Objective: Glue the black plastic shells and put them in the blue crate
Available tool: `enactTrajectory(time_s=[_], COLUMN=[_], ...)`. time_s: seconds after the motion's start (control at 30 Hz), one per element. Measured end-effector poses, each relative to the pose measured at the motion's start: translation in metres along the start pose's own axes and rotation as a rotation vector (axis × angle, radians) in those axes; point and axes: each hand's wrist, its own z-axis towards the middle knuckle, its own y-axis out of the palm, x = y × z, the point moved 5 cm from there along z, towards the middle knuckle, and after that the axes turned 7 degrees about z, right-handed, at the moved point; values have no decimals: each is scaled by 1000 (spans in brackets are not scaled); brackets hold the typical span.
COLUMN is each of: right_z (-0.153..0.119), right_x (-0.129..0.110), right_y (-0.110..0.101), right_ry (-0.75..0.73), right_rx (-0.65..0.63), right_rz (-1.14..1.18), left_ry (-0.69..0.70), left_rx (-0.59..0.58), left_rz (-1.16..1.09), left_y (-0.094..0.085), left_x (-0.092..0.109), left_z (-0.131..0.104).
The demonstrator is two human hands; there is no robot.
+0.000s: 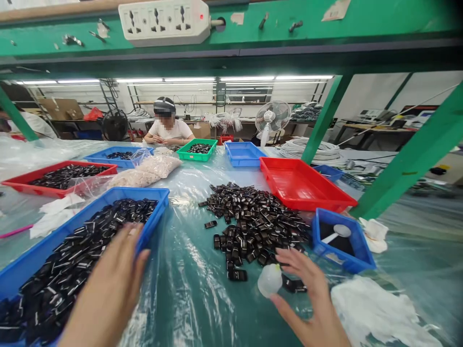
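My left hand (112,274) is over the right side of a long blue tray (162,195) filled with small black parts (77,246). Its fingers are stretched out and slightly blurred, with nothing seen in them. My right hand (307,294) is at the lower right, thumb and fingers apart, around a small translucent white bottle (270,280) standing on the plastic-covered table. The thumb tip is close by the bottle's base; whether it touches is unclear. A few black pieces (293,284) show between thumb and fingers. Beyond lies a big loose pile of black parts (253,217).
A blue bin (365,253) with a white spoon (340,232) stands right of the pile, near white cloth (379,313). Behind are a red tray (304,185), a blue tray (244,153) and a green tray (197,155). A person (168,125) sits across the table. Green posts (412,154) rise at right.
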Motion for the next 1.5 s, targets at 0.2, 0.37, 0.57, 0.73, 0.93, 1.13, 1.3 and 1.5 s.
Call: enactTrajectory(time_s=[0.2,0.37,0.57,0.73,0.93,1.13,1.3,1.5], right_z=[-11,-11,-17,-20,-17,-18,-19,-18], right_x=[19,16,16,14,11,12,9,8], right_y=[29,23,25,26,27,23,23,24], right_ry=[245,257,282,296,332,329,362,332], right_rx=[-270,-301,-299,-283,-363,-386,-370,-428], right_rz=[55,61,92,108,79,57,37,5], left_ry=[76,2,-151,-340,-554,-552,-436,-418], left_rx=[-309,-339,-452,-566,-613,-661,-742,-751], left_rz=[-221,-383,-745,-1029,-1219,-1257,-1245,-1166], left_y=[101,146,132,110,107,103,101,96], left_x=[85,88,72,71,67,72,84,85], left_z=[11,44,30,1,-16,-26,-30,-31])
